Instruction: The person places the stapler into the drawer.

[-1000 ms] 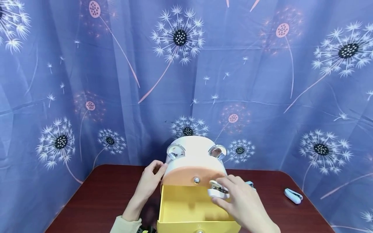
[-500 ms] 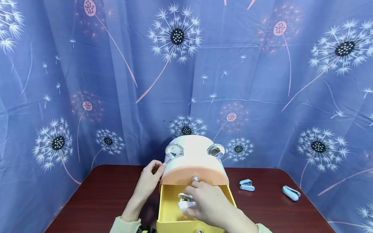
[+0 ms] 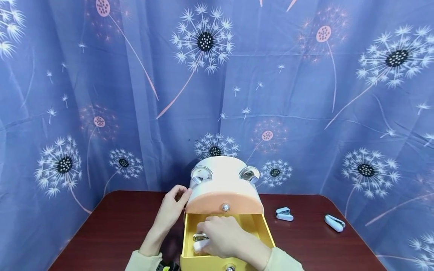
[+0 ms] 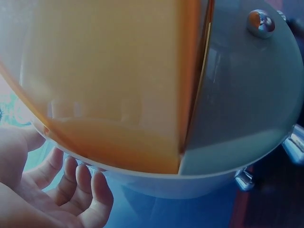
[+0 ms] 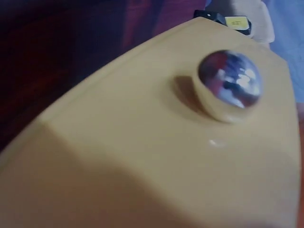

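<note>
A white storage box (image 3: 222, 177) with a rounded top and mirror-like ears stands on the table. Its yellow drawer (image 3: 207, 262) is pulled out. My right hand (image 3: 222, 234) is inside the drawer's left part, gripping a small white stapler (image 3: 200, 244) whose silver end points left. In the right wrist view only the drawer's front (image 5: 118, 128) and its shiny knob (image 5: 230, 80) show; the hand is hidden. My left hand (image 3: 171, 209) touches the box's left side. In the left wrist view, the left hand's fingers (image 4: 100, 190) bend loosely along the curved edge.
Two more small staplers lie on the dark red table (image 3: 298, 248) to the right: a pale blue-white stapler (image 3: 284, 213) near the box and another stapler (image 3: 335, 223) farther off. An upper peach drawer (image 3: 225, 203) is shut above. A blue dandelion curtain (image 3: 217, 94) hangs behind.
My right hand has carried the stapler leftward from the drawer's right side and down into it, uncovering the nearer table stapler. The left hand stays at the box's side.
</note>
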Available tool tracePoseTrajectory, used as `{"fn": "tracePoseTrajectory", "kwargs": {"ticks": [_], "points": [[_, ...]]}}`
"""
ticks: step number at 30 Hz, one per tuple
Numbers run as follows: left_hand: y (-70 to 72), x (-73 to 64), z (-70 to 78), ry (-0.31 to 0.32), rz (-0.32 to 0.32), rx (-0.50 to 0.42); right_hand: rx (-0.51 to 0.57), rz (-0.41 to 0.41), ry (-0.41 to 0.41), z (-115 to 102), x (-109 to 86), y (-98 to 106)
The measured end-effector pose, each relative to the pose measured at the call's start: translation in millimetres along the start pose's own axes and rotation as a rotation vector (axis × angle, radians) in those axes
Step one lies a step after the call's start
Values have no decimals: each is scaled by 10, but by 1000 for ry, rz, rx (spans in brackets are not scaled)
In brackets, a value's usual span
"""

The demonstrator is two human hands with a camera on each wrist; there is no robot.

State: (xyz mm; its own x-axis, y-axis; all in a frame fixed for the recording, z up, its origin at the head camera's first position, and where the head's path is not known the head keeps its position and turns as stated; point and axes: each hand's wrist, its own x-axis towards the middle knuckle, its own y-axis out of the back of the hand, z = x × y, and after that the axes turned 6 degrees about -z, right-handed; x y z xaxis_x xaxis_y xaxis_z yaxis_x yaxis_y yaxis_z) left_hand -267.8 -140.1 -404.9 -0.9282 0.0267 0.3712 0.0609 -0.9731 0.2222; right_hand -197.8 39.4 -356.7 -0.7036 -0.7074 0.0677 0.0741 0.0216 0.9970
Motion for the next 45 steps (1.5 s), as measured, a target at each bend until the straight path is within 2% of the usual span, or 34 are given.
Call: {"fn": "tracePoseTrajectory", "kwargs": {"ticks": [6,11,18,23,28,33,39,45], "points": [[18,10,5,2,-5,24,56,-79,-20,-36,123,-57],[18,13,23,0,9,31,82,-111,-11,-77,193,-66],[-49,26,17,18,-31,0,80,-142,-80,-80,197,-127],[-41,19,0,28,-22,9,55,-118,-88,-86,202,-164],[-3,36,3,7,-16,25,41,-84,-96,-93,208,-156],[9,48,0,8,-19,35,70,-34,-126,-73,163,-119],[13,22,-17,16,-4,18,132,43,-72,-45,6,-41],[12,15,-8,13,-3,31,172,133,-36,60,-295,160]]}}
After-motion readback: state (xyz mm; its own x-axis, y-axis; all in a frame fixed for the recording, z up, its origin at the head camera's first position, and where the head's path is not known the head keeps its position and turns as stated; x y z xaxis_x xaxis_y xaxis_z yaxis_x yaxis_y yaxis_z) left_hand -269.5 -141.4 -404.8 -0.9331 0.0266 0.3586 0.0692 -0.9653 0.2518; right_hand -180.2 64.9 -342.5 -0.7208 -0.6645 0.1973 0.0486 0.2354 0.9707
